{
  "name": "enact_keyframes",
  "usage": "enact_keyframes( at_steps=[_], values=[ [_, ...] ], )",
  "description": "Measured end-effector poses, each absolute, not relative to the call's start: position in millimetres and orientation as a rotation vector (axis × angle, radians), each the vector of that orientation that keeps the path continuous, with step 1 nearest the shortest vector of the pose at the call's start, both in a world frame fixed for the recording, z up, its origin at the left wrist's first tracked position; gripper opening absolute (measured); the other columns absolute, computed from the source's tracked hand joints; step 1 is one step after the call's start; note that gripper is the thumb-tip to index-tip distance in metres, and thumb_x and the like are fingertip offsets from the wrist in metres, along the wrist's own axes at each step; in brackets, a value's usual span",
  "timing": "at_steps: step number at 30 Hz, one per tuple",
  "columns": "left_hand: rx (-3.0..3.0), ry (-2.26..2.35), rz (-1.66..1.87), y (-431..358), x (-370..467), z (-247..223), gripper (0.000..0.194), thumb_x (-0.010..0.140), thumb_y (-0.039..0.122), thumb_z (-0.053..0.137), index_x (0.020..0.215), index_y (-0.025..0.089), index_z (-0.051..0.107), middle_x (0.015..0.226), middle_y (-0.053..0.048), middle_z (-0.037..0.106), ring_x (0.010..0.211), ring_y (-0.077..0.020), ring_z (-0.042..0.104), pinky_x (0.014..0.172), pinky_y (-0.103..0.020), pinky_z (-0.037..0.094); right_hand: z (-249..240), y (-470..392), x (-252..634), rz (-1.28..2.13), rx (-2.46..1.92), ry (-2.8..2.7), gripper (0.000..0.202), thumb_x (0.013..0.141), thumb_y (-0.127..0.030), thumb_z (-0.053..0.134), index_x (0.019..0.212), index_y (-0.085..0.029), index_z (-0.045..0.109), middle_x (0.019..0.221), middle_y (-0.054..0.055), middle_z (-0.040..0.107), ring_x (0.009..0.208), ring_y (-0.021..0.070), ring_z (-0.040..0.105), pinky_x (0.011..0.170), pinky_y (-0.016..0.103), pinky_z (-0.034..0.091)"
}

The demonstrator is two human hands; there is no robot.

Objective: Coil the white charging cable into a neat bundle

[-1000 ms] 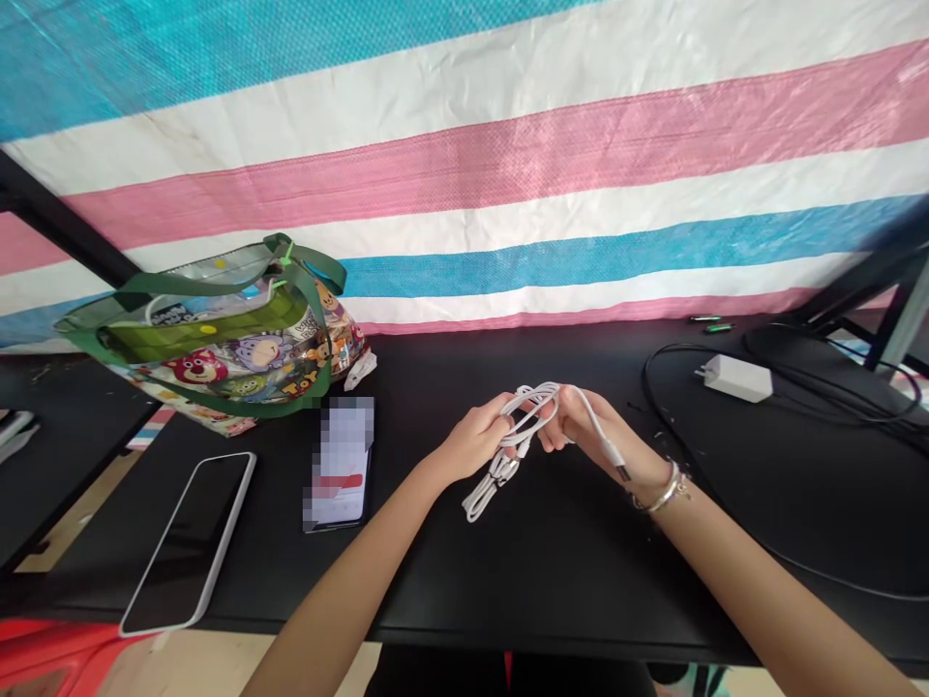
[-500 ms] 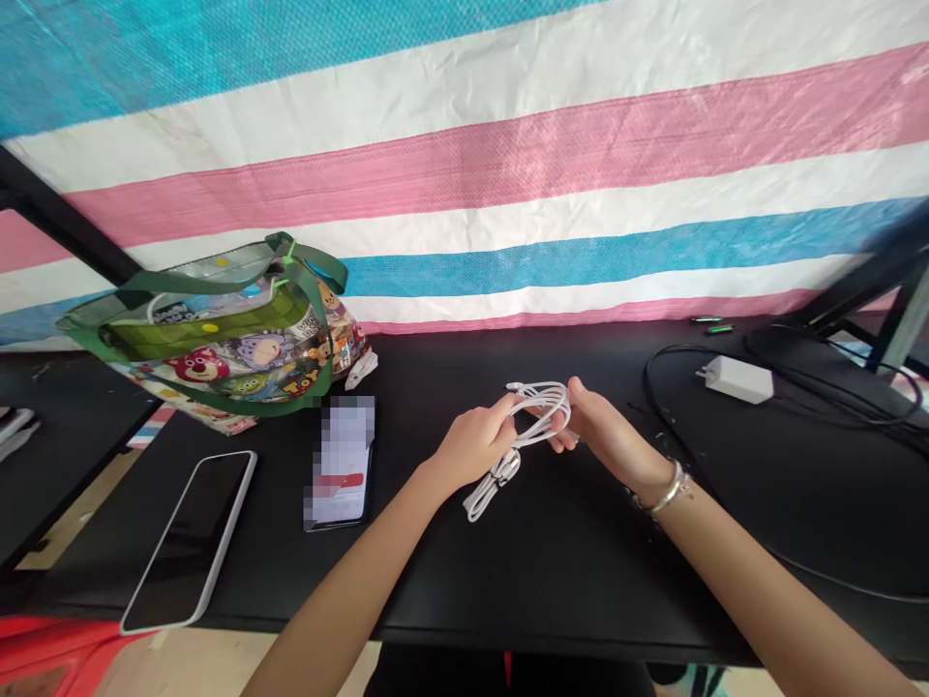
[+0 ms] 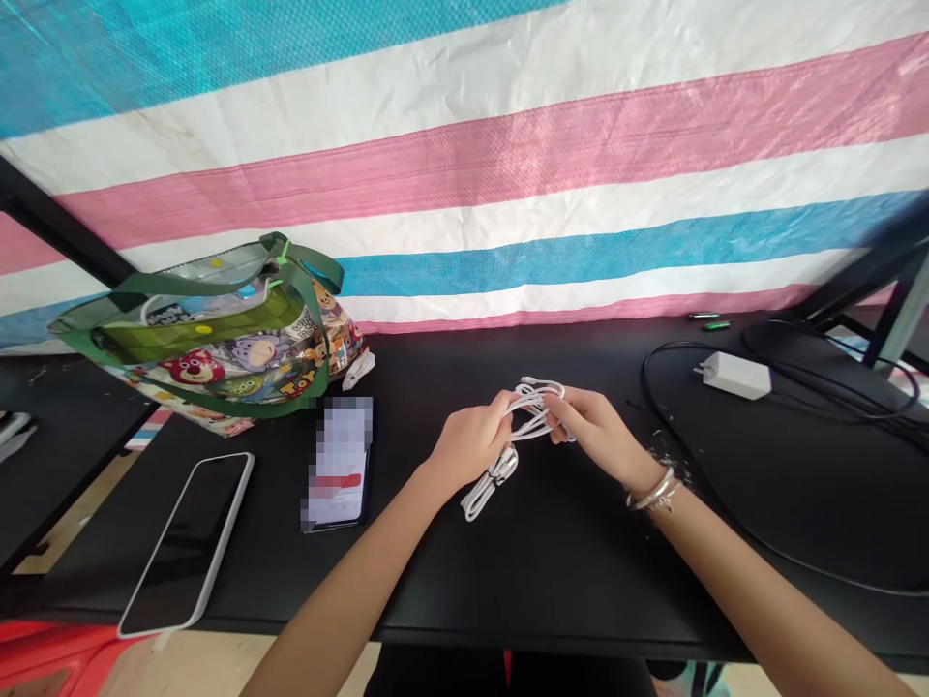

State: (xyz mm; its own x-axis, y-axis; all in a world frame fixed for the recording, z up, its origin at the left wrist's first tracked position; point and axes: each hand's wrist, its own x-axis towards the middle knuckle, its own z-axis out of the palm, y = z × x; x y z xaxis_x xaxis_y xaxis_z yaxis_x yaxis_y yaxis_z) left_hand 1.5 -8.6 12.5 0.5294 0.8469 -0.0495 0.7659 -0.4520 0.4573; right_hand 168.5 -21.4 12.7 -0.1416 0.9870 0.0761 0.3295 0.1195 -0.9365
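A white cable (image 3: pixel 533 423) is looped in several coils between my two hands over the black table. My left hand (image 3: pixel 473 438) pinches the left side of the coils, fingers closed. On the right side, my right hand (image 3: pixel 589 426), with bracelets at its wrist, grips the coils between thumb and fingers. One cable end sticks out at the top of the loops. A second white cable bundle (image 3: pixel 490 484), folded and bound with a dark tie, lies just below my left hand's fingers.
Left on the black table (image 3: pixel 435 581) are a patterned bag (image 3: pixel 239 358), a lit phone (image 3: pixel 340 465) and a white-edged phone (image 3: pixel 187 542). At right lie a white charger (image 3: pixel 735 376), black cables (image 3: pixel 645 373) and small green items (image 3: pixel 716 326). A striped sheet (image 3: pixel 508 165) hangs behind.
My right hand has turned and its thumb has come down from an upright pose onto the coils. The loops have shifted shape, and a cable end now points up at their top.
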Motion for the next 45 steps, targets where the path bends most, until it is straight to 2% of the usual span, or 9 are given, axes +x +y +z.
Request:
enact_keyframes(
  at_steps=[5,10,16,23,28,31,34,38,45],
  values=[
    [2.372,1.321,0.652,-6.2,-2.2,3.7,0.024,0.091,0.02,0.046,0.113,0.024,0.053,0.091,0.0,0.07,0.097,-0.0187,0.061,0.076,-0.029,0.052,13.4,-22.9,167.4,0.908,-1.318,-1.707,0.064,0.074,-0.081,0.037,0.049,-0.022,0.042,0.042,-0.002,0.045,0.042,0.012,0.039,0.047,0.029,0.033],
    [2.569,1.203,1.114,-2.8,-4.2,-1.8,0.042,0.087,0.017,0.052,0.128,0.02,0.047,0.118,-0.007,0.066,0.116,-0.0214,0.051,0.098,-0.038,0.044,14.5,-28.2,161.5,0.727,-1.267,-1.796,0.054,0.083,-0.068,0.038,0.056,-0.022,0.045,0.048,-0.003,0.043,0.045,0.0119,0.036,0.047,0.028,0.032],
    [2.808,1.088,1.105,-7.9,-3.7,1.1,0.034,0.091,0.016,0.046,0.119,0.03,0.058,0.123,-0.001,0.064,0.123,-0.0222,0.046,0.106,-0.044,0.032,6.1,-30.8,159.5,0.592,-1.269,-1.96,0.048,0.088,-0.056,0.039,0.059,-0.02,0.05,0.051,-0.001,0.047,0.047,0.0123,0.039,0.048,0.026,0.032],
    [2.813,1.053,1.229,-6.1,-4.8,-1.8,0.023,0.092,0.019,0.046,0.105,0.025,0.064,0.102,-0.001,0.073,0.109,-0.0199,0.055,0.1,-0.039,0.035,9.3,-31.0,158.7,0.516,-1.244,-1.976,0.045,0.088,-0.057,0.04,0.065,-0.021,0.055,0.051,-0.002,0.046,0.045,0.0119,0.037,0.047,0.025,0.029],
    [2.741,1.144,1.378,-3.5,-4.3,-0.4,0.022,0.093,0.027,0.048,0.088,0.026,0.069,0.075,0.001,0.071,0.08,-0.016,0.058,0.08,-0.03,0.04,11.4,-29.0,160.0,0.597,-1.286,-1.866,0.048,0.085,-0.061,0.043,0.058,-0.022,0.042,0.048,-0.004,0.039,0.043,0.0107,0.037,0.045,0.025,0.029],
    [2.717,1.148,1.44,-3.9,-4.0,2.3,0.025,0.094,0.029,0.048,0.084,0.028,0.072,0.066,0.002,0.068,0.071,-0.0143,0.055,0.073,-0.028,0.038,12.3,-26.9,161.1,0.762,-1.24,-1.772,0.045,0.082,-0.063,0.048,0.063,-0.022,0.047,0.05,-0.004,0.042,0.043,0.011,0.041,0.044,0.025,0.033],
    [2.673,1.174,1.395,-4.7,-4.0,3.6,0.03,0.094,0.034,0.047,0.082,0.029,0.074,0.063,0.001,0.067,0.068,-0.0139,0.054,0.071,-0.028,0.037,12.5,-25.2,161.2,0.927,-1.188,-1.671,0.045,0.078,-0.066,0.052,0.069,-0.022,0.052,0.053,-0.004,0.045,0.043,0.0109,0.043,0.043,0.025,0.037],
    [2.566,1.183,1.412,-3.8,-4.6,2.6,0.03,0.094,0.036,0.048,0.082,0.029,0.075,0.063,0.001,0.068,0.064,-0.013,0.053,0.068,-0.027,0.037,12.8,-23.8,160.2,1.057,-1.12,-1.585,0.047,0.074,-0.068,0.056,0.069,-0.022,0.05,0.052,-0.005,0.043,0.043,0.0107,0.043,0.044,0.026,0.04],
    [2.428,1.202,1.425,-3.0,-4.1,2.6,0.026,0.093,0.031,0.05,0.089,0.028,0.075,0.064,0.001,0.066,0.063,-0.0122,0.054,0.066,-0.025,0.041,16.3,-25.5,159.2,1.11,-1.115,-1.479,0.045,0.076,-0.066,0.056,0.069,-0.022,0.05,0.049,-0.005,0.046,0.045,0.0116,0.044,0.051,0.028,0.04]
  ],
)
